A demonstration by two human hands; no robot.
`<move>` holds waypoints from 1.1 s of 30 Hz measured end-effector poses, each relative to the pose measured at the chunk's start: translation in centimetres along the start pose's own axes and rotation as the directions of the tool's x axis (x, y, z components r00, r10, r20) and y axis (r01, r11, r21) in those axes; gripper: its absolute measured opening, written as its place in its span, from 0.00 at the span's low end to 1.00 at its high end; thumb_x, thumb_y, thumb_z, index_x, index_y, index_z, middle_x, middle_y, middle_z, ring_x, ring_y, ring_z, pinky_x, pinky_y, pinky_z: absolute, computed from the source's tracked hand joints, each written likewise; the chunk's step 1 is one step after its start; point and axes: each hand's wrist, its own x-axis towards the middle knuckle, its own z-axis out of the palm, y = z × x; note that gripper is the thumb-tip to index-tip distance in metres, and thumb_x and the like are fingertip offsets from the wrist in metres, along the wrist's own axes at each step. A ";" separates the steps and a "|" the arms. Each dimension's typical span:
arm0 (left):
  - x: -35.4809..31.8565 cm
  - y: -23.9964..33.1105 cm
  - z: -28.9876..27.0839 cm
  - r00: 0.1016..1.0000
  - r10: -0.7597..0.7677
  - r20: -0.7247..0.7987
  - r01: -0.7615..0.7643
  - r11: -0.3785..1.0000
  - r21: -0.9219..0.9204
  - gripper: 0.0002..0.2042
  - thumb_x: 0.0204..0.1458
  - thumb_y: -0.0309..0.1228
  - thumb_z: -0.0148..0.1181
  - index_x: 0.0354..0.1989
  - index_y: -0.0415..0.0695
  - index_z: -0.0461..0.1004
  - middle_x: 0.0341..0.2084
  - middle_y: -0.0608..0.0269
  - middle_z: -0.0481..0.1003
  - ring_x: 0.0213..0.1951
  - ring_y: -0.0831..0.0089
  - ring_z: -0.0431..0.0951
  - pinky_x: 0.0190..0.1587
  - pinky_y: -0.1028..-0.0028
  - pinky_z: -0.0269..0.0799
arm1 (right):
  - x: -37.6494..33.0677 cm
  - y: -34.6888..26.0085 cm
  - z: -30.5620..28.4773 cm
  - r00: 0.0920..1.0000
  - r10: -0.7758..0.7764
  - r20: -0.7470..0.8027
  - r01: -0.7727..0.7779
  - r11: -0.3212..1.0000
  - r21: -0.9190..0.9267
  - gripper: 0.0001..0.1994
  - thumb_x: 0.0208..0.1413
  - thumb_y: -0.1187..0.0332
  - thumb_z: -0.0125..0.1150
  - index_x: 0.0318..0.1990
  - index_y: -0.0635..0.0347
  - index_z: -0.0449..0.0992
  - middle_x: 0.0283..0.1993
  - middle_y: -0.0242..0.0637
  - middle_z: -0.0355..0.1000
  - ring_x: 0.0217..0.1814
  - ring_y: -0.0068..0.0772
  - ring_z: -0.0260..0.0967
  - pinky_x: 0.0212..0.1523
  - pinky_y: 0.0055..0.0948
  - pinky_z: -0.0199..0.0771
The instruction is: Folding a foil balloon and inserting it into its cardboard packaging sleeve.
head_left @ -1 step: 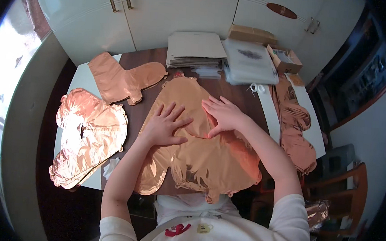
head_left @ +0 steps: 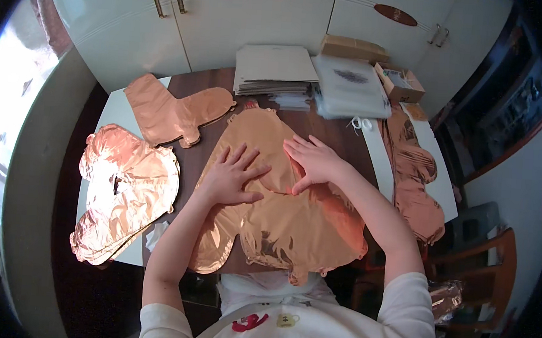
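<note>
A flat rose-gold foil balloon (head_left: 298, 224) lies in front of me across the brown table; whether several are stacked there I cannot tell. My left hand (head_left: 231, 177) rests palm down on its left side, fingers spread. On its right part lies my right hand (head_left: 314, 161), fingers stretched and thumb apart, beside a curved edge in the foil. Neither hand grips anything. To the left is a pile of shiny, crumpled foil balloons (head_left: 148, 167). Beyond it lie more flat foil balloons (head_left: 156, 107) with a rounded arm. Further foil balloons (head_left: 413, 160) hang along the right table edge.
At the back stand a stack of grey cardboard sheets (head_left: 275, 62), a pile of clear plastic bags (head_left: 352, 90) and a small open box (head_left: 402, 84). White-handled scissors (head_left: 362, 123) lie before the bags. A wooden chair (head_left: 497, 266) is at the right; white cabinets (head_left: 256, 17) close off the far side.
</note>
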 end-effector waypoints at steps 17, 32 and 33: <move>3.3 5.3 -0.8 0.985 0.174 0.008 -0.174 0.984 0.025 0.22 0.54 0.46 0.45 0.53 0.47 0.68 0.54 0.64 0.66 0.55 0.67 0.65 0.56 0.61 0.55 | 0.3 0.0 0.7 1.000 0.005 0.018 -0.005 1.000 -0.009 0.62 0.26 0.31 0.62 0.65 0.65 0.45 0.70 0.41 0.41 0.73 0.38 0.35 0.68 0.46 0.35; 3.1 4.1 0.0 0.992 0.129 0.004 -0.128 0.981 0.143 0.32 0.51 0.53 0.48 0.59 0.43 0.60 0.58 0.58 0.61 0.59 0.61 0.59 0.58 0.58 0.54 | 0.4 0.3 1.1 0.998 0.020 0.051 -0.023 0.998 0.055 0.62 0.26 0.33 0.64 0.65 0.65 0.43 0.70 0.42 0.38 0.73 0.39 0.31 0.69 0.46 0.33; 2.3 4.2 0.0 0.986 0.157 0.047 -0.162 0.979 0.128 0.34 0.50 0.54 0.48 0.60 0.42 0.57 0.59 0.57 0.60 0.61 0.59 0.57 0.60 0.56 0.52 | 0.4 0.4 1.1 0.999 0.020 0.044 -0.022 0.998 0.057 0.62 0.26 0.33 0.64 0.65 0.65 0.43 0.70 0.42 0.38 0.73 0.39 0.31 0.69 0.47 0.33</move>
